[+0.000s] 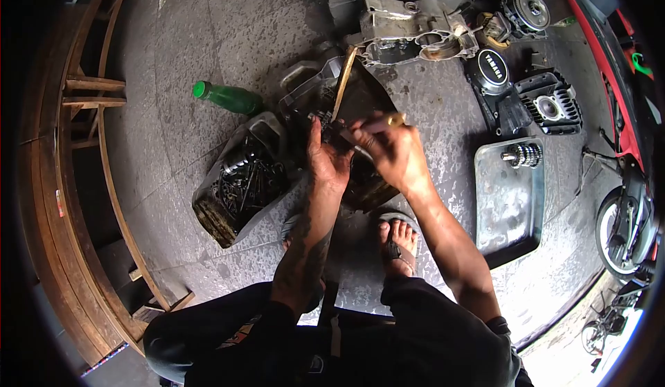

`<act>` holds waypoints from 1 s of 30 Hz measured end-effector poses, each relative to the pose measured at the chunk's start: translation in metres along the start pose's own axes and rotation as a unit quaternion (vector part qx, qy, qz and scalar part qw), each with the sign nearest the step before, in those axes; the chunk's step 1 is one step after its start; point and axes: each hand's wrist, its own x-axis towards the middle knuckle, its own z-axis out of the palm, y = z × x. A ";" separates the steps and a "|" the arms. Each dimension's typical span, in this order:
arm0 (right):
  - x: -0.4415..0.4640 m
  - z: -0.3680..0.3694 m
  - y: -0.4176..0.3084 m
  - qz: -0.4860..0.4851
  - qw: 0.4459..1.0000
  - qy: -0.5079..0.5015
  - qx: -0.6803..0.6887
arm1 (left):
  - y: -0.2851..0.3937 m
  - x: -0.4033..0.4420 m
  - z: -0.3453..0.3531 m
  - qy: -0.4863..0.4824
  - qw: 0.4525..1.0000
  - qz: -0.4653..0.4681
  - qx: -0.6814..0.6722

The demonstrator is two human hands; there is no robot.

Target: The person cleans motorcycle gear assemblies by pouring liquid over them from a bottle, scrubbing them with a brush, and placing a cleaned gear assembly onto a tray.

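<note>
My left hand (328,164) is palm up over the cut-open container, its fingers closed around a small dark toothed metal part (323,118). My right hand (400,157) grips what looks like a brush (377,124), its brownish handle pointing up and right. The brush's other end meets the dark part near my left fingers; blur and shadow hide the exact contact. Below both hands sits a dark, oily cut-open container (377,95). A long yellowish stick (345,79) leans out of it, just beyond my left fingers.
Left of my hands stand a cut container (201,203) of bolts and small parts, and a green bottle (232,99). An engine case (409,23) lies ahead. Right are a metal tray (502,210) with a gear shaft (523,156), a cylinder (552,108) and a motorcycle (603,61). A wooden bench (52,200) borders the left.
</note>
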 end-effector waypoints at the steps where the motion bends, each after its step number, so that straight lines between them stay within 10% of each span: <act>1: 0.001 0.000 0.004 0.080 0.997 0.015 0.007 | 0.001 -0.005 0.006 -0.007 1.000 -0.019 -0.006; 5: 0.007 0.000 0.007 -0.015 0.995 0.096 -0.036 | -0.010 0.000 -0.004 0.024 0.999 0.027 -0.001; 20: 0.008 0.000 0.028 0.101 0.987 0.124 0.019 | -0.006 -0.002 -0.009 -0.056 0.998 -0.037 0.009; 26: 0.012 -0.020 0.025 0.107 0.993 0.003 0.043 | -0.007 0.006 -0.016 -0.140 0.986 -0.062 -0.067; 30: 0.009 -0.021 0.013 0.016 0.997 0.042 0.067 | -0.004 -0.002 -0.005 -0.011 0.999 -0.044 0.010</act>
